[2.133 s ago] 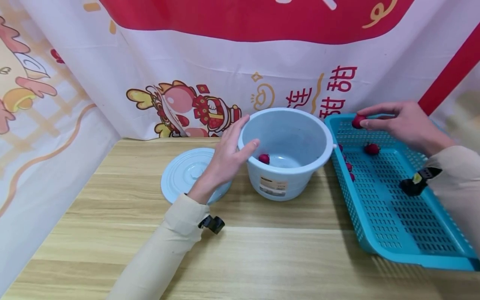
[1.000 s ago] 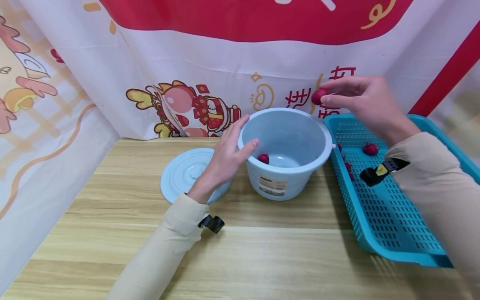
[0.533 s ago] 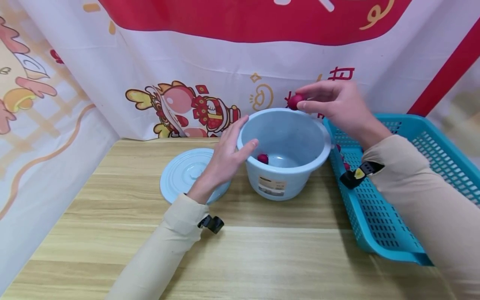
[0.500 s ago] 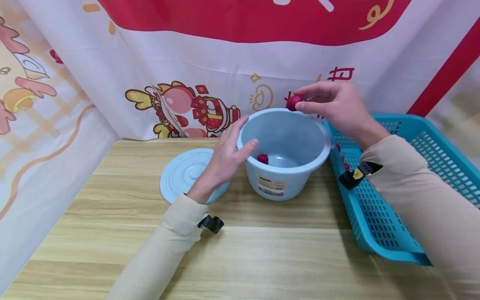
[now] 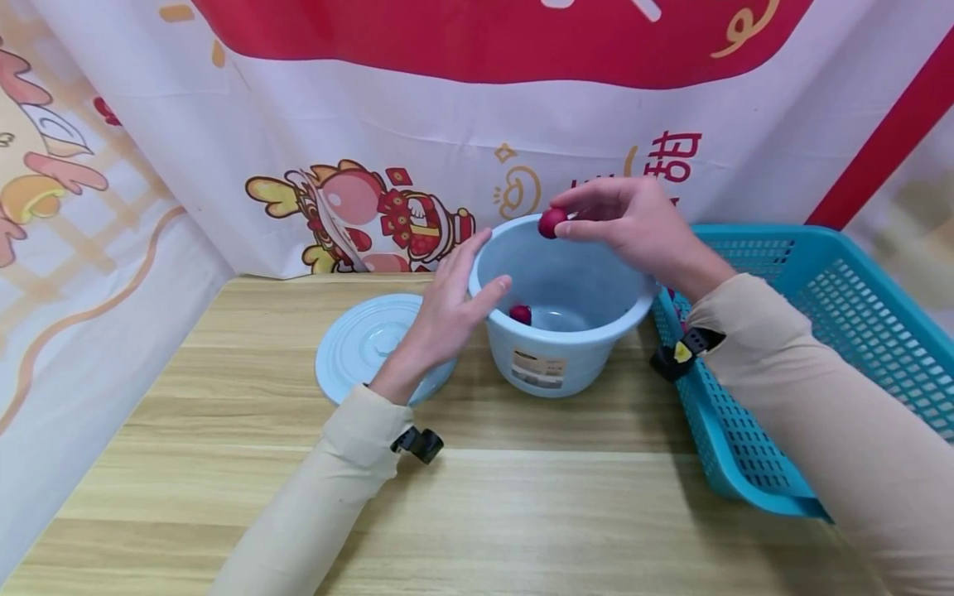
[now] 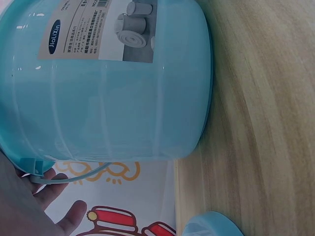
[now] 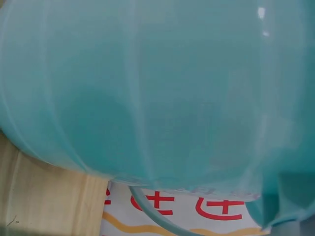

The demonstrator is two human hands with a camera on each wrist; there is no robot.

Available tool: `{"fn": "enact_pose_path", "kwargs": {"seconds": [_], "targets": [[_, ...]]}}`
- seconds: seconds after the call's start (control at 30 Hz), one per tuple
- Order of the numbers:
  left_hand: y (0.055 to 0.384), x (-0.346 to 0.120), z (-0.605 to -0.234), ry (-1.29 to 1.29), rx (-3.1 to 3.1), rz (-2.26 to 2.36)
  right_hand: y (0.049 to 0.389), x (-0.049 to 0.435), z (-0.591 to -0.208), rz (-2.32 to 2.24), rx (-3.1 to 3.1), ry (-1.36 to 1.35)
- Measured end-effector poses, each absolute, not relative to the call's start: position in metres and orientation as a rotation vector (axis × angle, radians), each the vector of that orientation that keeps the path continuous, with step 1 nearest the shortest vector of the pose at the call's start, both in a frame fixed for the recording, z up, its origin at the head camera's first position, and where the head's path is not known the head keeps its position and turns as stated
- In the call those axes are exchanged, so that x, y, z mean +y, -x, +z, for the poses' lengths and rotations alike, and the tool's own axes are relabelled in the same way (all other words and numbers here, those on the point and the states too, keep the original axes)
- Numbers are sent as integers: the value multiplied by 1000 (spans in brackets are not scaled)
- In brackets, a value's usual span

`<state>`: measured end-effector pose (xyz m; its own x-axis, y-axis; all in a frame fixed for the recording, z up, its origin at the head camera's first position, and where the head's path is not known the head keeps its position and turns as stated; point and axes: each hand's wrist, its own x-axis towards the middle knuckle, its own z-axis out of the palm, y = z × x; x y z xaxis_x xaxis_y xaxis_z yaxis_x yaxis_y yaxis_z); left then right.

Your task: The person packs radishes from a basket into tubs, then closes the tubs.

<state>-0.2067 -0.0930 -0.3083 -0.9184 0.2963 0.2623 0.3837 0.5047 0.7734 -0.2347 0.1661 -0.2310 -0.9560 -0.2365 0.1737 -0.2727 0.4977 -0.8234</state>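
Observation:
Between the thumb and fingertips of my right hand [image 5: 633, 223] is a small round red radish [image 5: 552, 223], held over the far part of the light-blue bucket [image 5: 589, 364]. Another radish [image 5: 520, 314] lies inside on the bucket's floor. My left hand [image 5: 450, 306] rests at the left of the rim, fingers extended along the outside and thumb over the edge. In the left wrist view those fingers [image 6: 51, 191] are beside the bucket's thin handle [image 6: 74, 179]. Only the bucket's wall [image 7: 197, 98] fills most of the right wrist view; the right hand is out of that view.
A blue perforated basket [image 5: 879, 306] stands right of the bucket, partly behind my right forearm; bits of red show along its left side. The bucket's round lid [image 5: 358, 348] lies left on the wooden table [image 5: 522, 513]. A printed cloth [image 5: 417, 124] hangs behind.
My right hand has lifted the radish out of the basket and carried it left, then lower, over the bucket. The left hand has stayed at the rim.

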Motion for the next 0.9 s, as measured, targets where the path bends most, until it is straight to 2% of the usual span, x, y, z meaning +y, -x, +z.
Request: {"fn": "enact_pose_path", "kwargs": {"seconds": [0.9], "targets": [[206,-92,-308,608,-2638,-1401,234,160,-243,1217,-2859,-583]]}}
